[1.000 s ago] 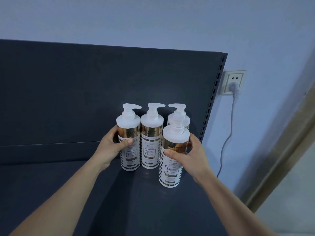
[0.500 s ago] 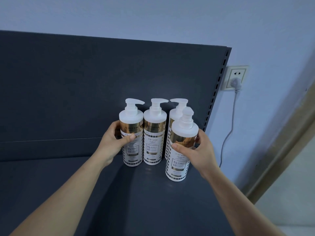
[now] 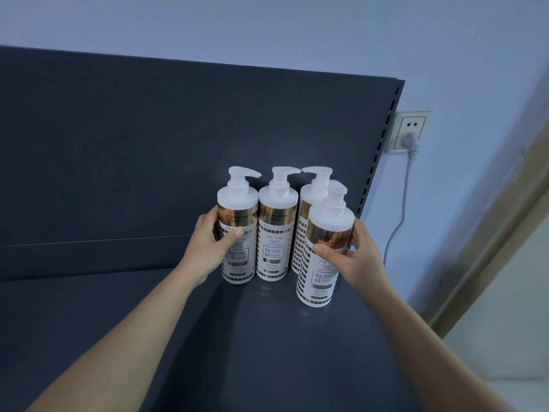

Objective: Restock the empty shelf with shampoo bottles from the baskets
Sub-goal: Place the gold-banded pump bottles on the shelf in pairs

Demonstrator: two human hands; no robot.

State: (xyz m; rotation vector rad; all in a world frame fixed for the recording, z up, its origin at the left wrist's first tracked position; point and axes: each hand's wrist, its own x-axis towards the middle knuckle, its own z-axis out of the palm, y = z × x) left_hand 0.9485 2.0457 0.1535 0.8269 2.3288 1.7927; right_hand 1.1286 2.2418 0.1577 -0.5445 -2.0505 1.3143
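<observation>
**Four bottles placed, most of the shelf not yet filled**

Four white pump shampoo bottles stand upright at the right end of the dark shelf [image 3: 267, 352], near its back panel [image 3: 148, 144]. Three make a row: the leftmost bottle [image 3: 240, 263], the middle bottle [image 3: 274, 239] and the rear right bottle [image 3: 303, 233]. The front bottle [image 3: 319, 281] stands just before the rear right one and partly hides it. The long part of the shelf to the left carries no bottles, so I judge the restocking is only near its beginning. The baskets are not in view.

The left hand [image 3: 208, 248] grips the leftmost bottle below the gold band; its fingers [image 3: 209, 217] curl round the far side and the thumb lies on the label. The right hand [image 3: 353, 260] holds the front bottle in the same manner, with the thumb across the front and the other fingers behind. Both held bottles seem to rest on the shelf, and the leftmost one touches the middle bottle.
</observation>
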